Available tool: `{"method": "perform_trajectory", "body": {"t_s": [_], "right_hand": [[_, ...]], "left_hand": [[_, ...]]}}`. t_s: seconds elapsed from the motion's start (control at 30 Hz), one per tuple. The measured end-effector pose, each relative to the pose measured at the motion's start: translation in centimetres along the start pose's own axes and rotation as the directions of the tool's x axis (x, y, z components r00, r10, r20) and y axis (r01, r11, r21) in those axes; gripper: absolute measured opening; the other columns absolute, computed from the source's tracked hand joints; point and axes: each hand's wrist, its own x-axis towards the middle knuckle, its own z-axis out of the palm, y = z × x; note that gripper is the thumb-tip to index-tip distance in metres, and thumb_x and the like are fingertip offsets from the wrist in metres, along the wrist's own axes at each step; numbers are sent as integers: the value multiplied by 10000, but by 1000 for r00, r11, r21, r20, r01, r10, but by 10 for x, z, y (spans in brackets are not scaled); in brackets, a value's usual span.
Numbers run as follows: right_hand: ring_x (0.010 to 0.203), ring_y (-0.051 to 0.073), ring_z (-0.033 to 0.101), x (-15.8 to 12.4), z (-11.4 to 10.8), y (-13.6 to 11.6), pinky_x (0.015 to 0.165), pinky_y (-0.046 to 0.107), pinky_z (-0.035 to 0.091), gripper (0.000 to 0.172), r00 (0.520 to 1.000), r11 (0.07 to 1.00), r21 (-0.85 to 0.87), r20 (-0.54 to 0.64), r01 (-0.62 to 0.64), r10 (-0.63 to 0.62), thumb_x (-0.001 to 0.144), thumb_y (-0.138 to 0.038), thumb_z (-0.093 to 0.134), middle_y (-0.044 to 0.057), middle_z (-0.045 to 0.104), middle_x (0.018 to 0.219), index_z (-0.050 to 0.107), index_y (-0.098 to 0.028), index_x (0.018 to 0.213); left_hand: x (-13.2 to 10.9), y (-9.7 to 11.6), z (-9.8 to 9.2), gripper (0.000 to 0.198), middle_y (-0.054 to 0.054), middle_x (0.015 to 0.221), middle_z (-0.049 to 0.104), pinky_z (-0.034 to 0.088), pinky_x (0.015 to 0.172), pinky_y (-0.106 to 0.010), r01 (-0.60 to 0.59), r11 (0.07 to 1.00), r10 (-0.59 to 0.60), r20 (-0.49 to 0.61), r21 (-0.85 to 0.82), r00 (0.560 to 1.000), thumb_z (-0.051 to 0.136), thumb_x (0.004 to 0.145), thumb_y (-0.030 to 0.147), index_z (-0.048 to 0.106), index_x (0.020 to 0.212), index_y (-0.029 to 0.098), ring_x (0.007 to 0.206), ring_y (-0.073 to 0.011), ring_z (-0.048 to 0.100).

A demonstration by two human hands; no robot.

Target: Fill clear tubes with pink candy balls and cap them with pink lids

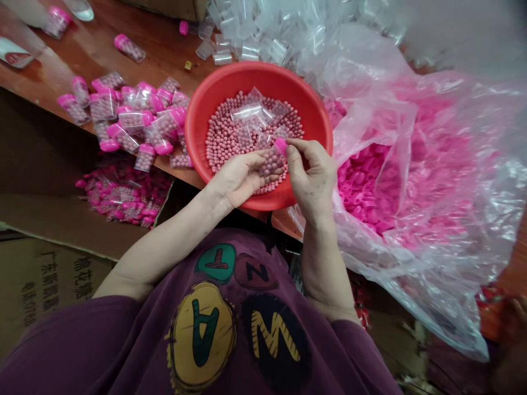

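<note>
Over the near right part of a red basin (195, 137), my left hand (242, 178) holds a small clear plastic bottle (272, 163) filled with pink beads. A bright pink cap (280, 146) sits at the bottle's upper right end, pinched between the thumb and forefinger of my right hand (310, 175). Whether the cap is fully seated I cannot tell. Loose pink beads (224, 134) cover the basin's bottom, and several clear bottles (252, 112) lie on top of them.
Capped bead bottles (135, 118) lie piled left of the basin, with more in a cardboard box (127, 192) below the table edge. A clear plastic bag (411, 159) of pink caps (366, 192) spreads to the right. Clear empty bottles (263, 33) are heaped behind the basin.
</note>
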Motion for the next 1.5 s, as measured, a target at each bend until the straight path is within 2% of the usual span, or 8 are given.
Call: {"method": "perform_trajectory", "body": {"t_s": [0.37,0.63,0.8,1.0,1.13,1.27,1.37,1.5], "right_hand": [[921,206,764,-12,13,-5,868,387,648,212,996,999,-18,-68,51,-52,1122,-355,617,50,802,993,793,-241,1096],[1026,249,768,-17,3,0,958,464,680,280,969,961,-140,100,238,-226,1141,-290,521,105,797,1100,767,-220,1255],[1212,262,753,-13,-21,-8,1097,518,666,382,964,995,15,244,101,-102,1071,-279,583,91,769,1294,721,-293,1426],[1056,237,799,-17,-1,11,982,475,734,585,984,947,268,52,-176,168,1054,-515,698,58,773,1241,496,-354,1579],[1298,302,760,-24,7,11,1175,595,640,528,994,992,80,53,-100,96,1106,-554,594,110,743,1411,549,-302,1568],[1549,408,584,-28,2,-1,1273,702,510,842,959,978,-197,284,64,-5,1020,-582,703,201,611,1632,400,-220,1717],[1538,453,563,-28,9,2,1223,715,518,943,961,924,-373,276,85,22,969,-539,746,273,584,1628,345,-138,1723],[1301,415,702,-25,21,10,1120,630,579,764,977,887,-449,211,111,-15,919,-418,746,264,707,1447,513,-98,1572]], "left_hand": [[0,-10,0,86,-9,829,752,549,790,-188,-153,986,154,-11,65,988,729,1002,51,763,976,125,730,-70,673],[4,-14,-2,108,33,787,712,536,721,-180,-254,956,267,-77,150,961,785,959,51,770,974,157,677,-56,637],[5,-11,-3,78,17,803,741,540,690,-202,-227,963,232,-18,142,973,854,914,124,796,953,158,677,-72,654],[4,-11,-5,159,-1,887,796,605,801,-248,-222,956,225,6,189,974,933,837,191,805,929,167,773,-107,730],[5,-14,-7,186,0,896,807,609,851,-226,-291,936,295,9,197,956,959,785,171,817,905,164,820,-104,737],[4,-16,-3,229,-3,860,802,619,805,-248,-243,942,258,-39,230,965,985,773,198,802,906,166,768,-117,737],[2,-16,1,289,-1,859,807,620,804,-255,-226,945,251,-81,236,965,1024,739,225,788,896,166,779,-124,747],[1,-17,2,350,-6,842,798,608,812,-270,-198,938,238,-112,286,965,1055,716,277,781,900,161,812,-143,752]]}}
